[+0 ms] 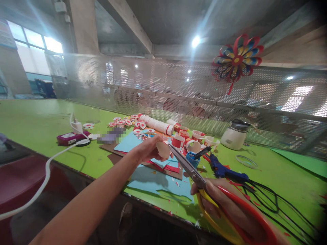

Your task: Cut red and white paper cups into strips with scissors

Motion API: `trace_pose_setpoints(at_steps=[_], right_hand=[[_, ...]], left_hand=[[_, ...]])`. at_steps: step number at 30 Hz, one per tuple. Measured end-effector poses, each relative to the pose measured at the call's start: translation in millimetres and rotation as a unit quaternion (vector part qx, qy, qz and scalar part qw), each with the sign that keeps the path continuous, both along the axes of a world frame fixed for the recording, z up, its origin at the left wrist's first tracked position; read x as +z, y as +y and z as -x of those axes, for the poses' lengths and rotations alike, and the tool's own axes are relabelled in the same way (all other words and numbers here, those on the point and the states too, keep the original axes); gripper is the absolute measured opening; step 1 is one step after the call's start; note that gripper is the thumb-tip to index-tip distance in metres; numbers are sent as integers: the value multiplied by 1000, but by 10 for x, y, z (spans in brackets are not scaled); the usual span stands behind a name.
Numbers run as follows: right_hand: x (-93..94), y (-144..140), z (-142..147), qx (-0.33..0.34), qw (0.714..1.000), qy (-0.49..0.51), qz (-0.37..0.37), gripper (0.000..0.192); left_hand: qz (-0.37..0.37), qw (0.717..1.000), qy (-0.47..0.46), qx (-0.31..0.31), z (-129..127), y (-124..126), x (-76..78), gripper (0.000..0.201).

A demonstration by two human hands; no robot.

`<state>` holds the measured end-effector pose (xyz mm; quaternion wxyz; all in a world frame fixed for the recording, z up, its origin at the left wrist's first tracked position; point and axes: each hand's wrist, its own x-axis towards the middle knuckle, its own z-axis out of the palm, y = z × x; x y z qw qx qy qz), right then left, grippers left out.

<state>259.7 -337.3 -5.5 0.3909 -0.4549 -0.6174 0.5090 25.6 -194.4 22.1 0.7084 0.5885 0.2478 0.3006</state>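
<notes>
My left hand (150, 149) reaches out over the table, its fingers closed on a small round cream paper piece (162, 150), perhaps the bottom of a paper cup. In my right hand (231, 207) is a large pair of scissors (188, 166) with a red and a yellow handle. Their blade tips are right beside the paper piece; whether they touch it, I cannot tell. Under my hands are sheets of light blue paper (145, 178). Cut red and white paper cups (178, 141) stand just beyond the blades.
A blue glue gun (227, 171) with black cable lies right of a blue pot (192, 159) holding a black pen. Behind are a stack of white cups (157, 125), several discs (120, 123) and a kettle (233, 136). A purple power box (73, 137) sits left. Perforated screen (153, 85) bounds the back.
</notes>
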Motion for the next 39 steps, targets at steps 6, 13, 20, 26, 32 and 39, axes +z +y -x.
trace_pose_setpoints(at_steps=[6,13,20,26,32,39], right_hand=[[-19,37,-14,16,993,76,89,33],[-50,32,-10,2,991,92,95,31],[-4,16,18,-35,999,2,37,39],[86,12,10,-21,985,-139,-98,38],[166,10,-7,18,980,-160,-119,47],[279,-63,11,4,990,-77,-120,42]], left_hand=[[-12,1000,-6,4,1,19,-19,40],[-4,1000,-4,2,-8,14,-15,41],[-27,998,17,60,-29,28,-27,37],[-56,993,31,98,-51,4,15,35],[-91,981,57,161,-65,-1,62,31],[-63,988,-43,136,7,19,62,42]])
